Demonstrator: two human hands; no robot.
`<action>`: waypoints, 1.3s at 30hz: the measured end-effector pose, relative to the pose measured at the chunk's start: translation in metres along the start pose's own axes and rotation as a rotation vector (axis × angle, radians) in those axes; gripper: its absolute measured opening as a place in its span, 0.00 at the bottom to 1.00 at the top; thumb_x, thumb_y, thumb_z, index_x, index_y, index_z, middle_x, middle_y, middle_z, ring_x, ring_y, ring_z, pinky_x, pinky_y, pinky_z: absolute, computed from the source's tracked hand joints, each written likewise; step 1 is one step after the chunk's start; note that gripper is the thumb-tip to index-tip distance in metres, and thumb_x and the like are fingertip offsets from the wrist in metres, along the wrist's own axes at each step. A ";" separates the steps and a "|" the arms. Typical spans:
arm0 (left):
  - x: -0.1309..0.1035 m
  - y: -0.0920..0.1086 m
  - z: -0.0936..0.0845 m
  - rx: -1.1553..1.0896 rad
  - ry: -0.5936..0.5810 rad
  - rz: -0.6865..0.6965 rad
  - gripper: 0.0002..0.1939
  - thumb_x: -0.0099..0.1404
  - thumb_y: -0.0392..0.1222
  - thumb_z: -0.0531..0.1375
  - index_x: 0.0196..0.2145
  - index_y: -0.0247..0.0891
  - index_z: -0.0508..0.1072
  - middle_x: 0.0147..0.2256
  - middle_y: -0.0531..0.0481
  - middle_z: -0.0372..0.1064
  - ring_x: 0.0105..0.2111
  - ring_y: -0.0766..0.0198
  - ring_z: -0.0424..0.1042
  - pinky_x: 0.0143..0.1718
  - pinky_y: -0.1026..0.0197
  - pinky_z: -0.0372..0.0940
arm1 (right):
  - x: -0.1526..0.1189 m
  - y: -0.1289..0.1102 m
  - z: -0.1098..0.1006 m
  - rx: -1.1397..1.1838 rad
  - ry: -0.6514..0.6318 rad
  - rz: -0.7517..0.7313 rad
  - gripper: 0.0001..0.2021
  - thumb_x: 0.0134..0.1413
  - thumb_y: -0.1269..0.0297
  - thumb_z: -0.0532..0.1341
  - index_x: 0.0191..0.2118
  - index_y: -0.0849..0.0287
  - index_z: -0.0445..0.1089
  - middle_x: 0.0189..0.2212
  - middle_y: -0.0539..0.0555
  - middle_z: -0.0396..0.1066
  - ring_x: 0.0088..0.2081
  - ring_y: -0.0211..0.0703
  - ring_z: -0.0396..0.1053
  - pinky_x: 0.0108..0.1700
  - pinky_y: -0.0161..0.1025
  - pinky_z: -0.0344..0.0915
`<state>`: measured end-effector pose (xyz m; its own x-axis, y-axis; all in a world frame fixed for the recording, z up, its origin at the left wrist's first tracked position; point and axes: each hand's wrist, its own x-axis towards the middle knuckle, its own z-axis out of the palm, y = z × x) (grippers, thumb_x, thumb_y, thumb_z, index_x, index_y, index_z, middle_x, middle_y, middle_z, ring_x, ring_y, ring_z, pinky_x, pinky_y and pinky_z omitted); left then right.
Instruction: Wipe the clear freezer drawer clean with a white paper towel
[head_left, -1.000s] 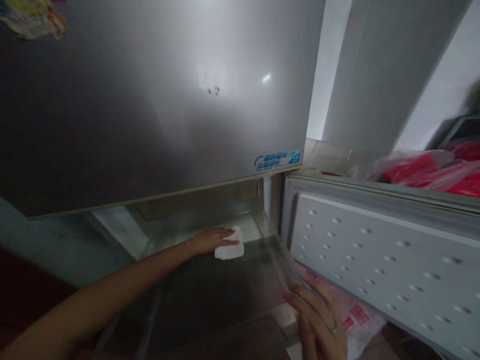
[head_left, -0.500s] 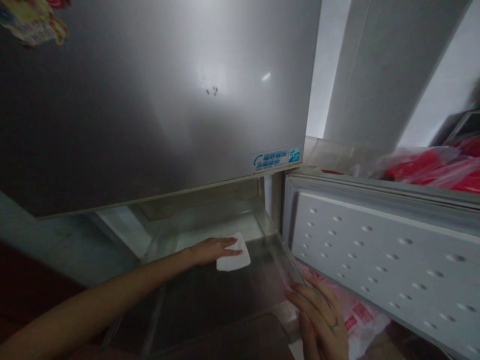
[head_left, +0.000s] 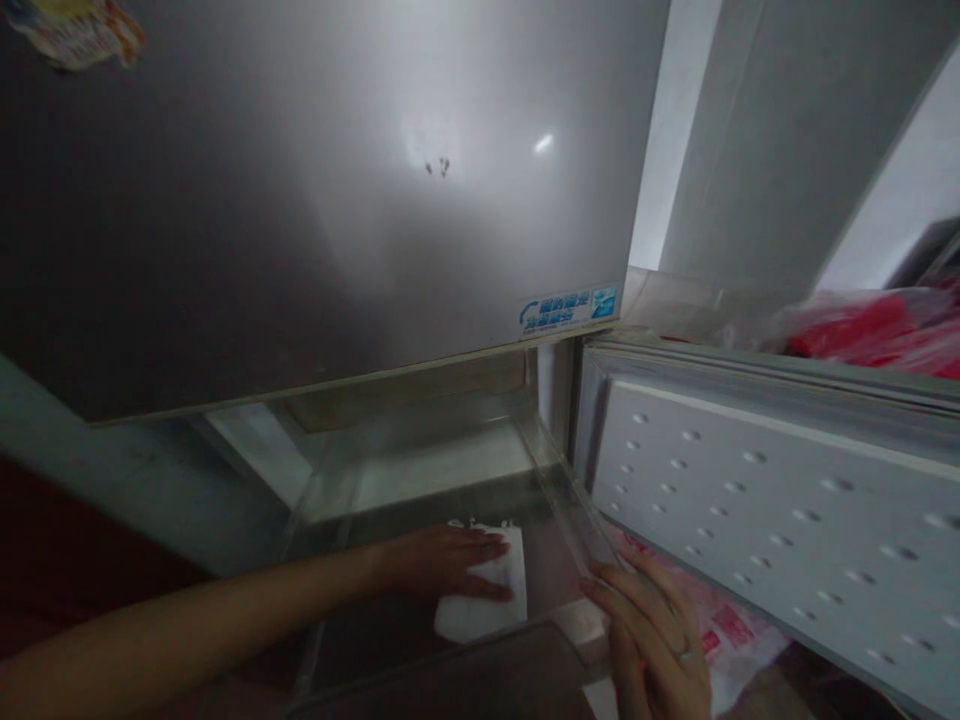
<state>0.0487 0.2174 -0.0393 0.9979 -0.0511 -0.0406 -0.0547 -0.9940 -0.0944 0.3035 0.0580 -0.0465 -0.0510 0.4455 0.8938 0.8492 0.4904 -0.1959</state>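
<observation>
My left hand (head_left: 442,560) lies flat, fingers spread on the white folded cloth (head_left: 484,600); my right hand (head_left: 652,640) grips the clear plastic drawer (head_left: 559,490) rim; I should press evenly, keeping it steady.

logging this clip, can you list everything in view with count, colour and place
fridge door: 1, silver, closed, upper left
sticker: 1, blue and white, door's lower right corner
magnet: 1, multicoloured, door's top left
drawer: 1, clear, pulled out below the door
cloth: 1, white, flat on drawer floor
freezer door: 1, white dimpled liner, open at right
bags: several, red, above the open door
bag: 1, pink-printed, lower right
left hand: pressing on cloth
right hand: gripping drawer's front corner
</observation>
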 end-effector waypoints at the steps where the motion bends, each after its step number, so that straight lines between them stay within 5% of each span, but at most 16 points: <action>1: 0.003 0.000 0.001 0.020 0.025 0.013 0.21 0.74 0.37 0.49 0.61 0.51 0.64 0.62 0.39 0.59 0.62 0.52 0.59 0.59 0.57 0.62 | -0.001 0.000 0.000 0.003 0.002 0.000 0.17 0.57 0.78 0.53 0.49 0.61 0.70 0.46 0.57 0.71 0.59 0.50 0.60 0.54 0.45 0.63; 9: 0.032 0.011 0.003 0.174 0.141 0.104 0.20 0.74 0.39 0.48 0.62 0.50 0.63 0.63 0.41 0.58 0.63 0.58 0.59 0.62 0.57 0.58 | -0.001 0.003 0.000 -0.004 -0.002 -0.006 0.17 0.55 0.78 0.54 0.49 0.60 0.71 0.46 0.57 0.71 0.59 0.49 0.61 0.53 0.43 0.65; 15: 0.034 0.005 0.004 0.144 0.113 0.105 0.21 0.75 0.40 0.47 0.62 0.53 0.62 0.64 0.43 0.57 0.63 0.59 0.58 0.62 0.58 0.57 | 0.003 -0.002 -0.002 0.017 0.012 0.040 0.16 0.57 0.76 0.53 0.47 0.59 0.72 0.43 0.56 0.74 0.57 0.49 0.64 0.50 0.44 0.67; 20: 0.033 -0.035 0.006 0.066 -0.006 0.086 0.23 0.74 0.36 0.47 0.63 0.51 0.61 0.64 0.43 0.55 0.64 0.57 0.57 0.62 0.59 0.57 | 0.004 -0.006 -0.002 0.036 0.031 0.067 0.15 0.58 0.76 0.54 0.46 0.59 0.73 0.42 0.56 0.75 0.57 0.49 0.64 0.51 0.44 0.68; 24: 0.038 -0.084 0.008 0.016 -0.150 -0.173 0.26 0.72 0.34 0.52 0.64 0.55 0.59 0.65 0.47 0.53 0.63 0.58 0.58 0.60 0.58 0.60 | 0.004 -0.005 -0.003 0.019 0.031 0.073 0.15 0.58 0.73 0.54 0.46 0.57 0.74 0.42 0.54 0.76 0.56 0.48 0.67 0.50 0.43 0.70; 29: 0.046 -0.129 0.011 -0.123 -0.169 -0.325 0.29 0.70 0.29 0.51 0.64 0.53 0.59 0.67 0.47 0.48 0.65 0.57 0.54 0.63 0.57 0.53 | 0.005 -0.004 -0.004 0.007 0.044 0.056 0.14 0.59 0.71 0.55 0.45 0.55 0.75 0.41 0.53 0.76 0.55 0.48 0.68 0.48 0.42 0.71; 34: 0.052 -0.147 0.013 -0.126 -0.108 -0.523 0.31 0.69 0.25 0.47 0.65 0.50 0.58 0.67 0.47 0.49 0.65 0.57 0.54 0.63 0.55 0.53 | 0.008 -0.004 -0.002 0.007 0.047 0.027 0.15 0.56 0.76 0.54 0.45 0.61 0.74 0.42 0.56 0.76 0.57 0.48 0.65 0.50 0.42 0.69; 39: 0.051 -0.141 0.013 -0.159 -0.123 -0.585 0.29 0.70 0.27 0.48 0.65 0.44 0.58 0.66 0.42 0.51 0.64 0.55 0.57 0.62 0.53 0.55 | 0.009 -0.003 0.000 0.015 0.087 0.015 0.14 0.57 0.74 0.54 0.44 0.59 0.74 0.40 0.55 0.76 0.55 0.46 0.67 0.49 0.42 0.70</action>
<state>0.1069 0.3560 -0.0407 0.8488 0.5093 -0.1420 0.5161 -0.8564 0.0133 0.3010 0.0607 -0.0374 0.0084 0.3863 0.9224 0.8414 0.4957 -0.2152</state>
